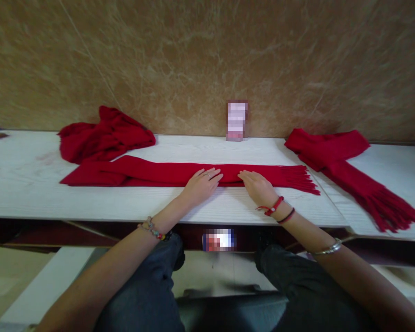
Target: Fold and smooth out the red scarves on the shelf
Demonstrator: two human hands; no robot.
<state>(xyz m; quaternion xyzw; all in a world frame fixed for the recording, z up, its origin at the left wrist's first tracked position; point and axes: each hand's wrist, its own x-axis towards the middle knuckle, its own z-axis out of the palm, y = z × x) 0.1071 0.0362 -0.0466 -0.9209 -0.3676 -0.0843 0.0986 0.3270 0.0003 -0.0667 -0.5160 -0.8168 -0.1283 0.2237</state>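
A long red scarf (152, 173) lies stretched flat along the white table (27, 189), its fringe at the right end. My left hand (201, 184) rests flat on the scarf near its middle, fingers stretched out, a ring on one finger. My right hand (257, 185) lies flat on the scarf just to the right, fingers extended toward the left hand. Both hands press on the cloth and hold nothing.
A crumpled red scarf (105, 136) is heaped at the back left. Another red scarf (346, 163) with a fringe lies folded at the right, running to the table's front edge. A small blurred card (236, 120) stands against the brown marble wall.
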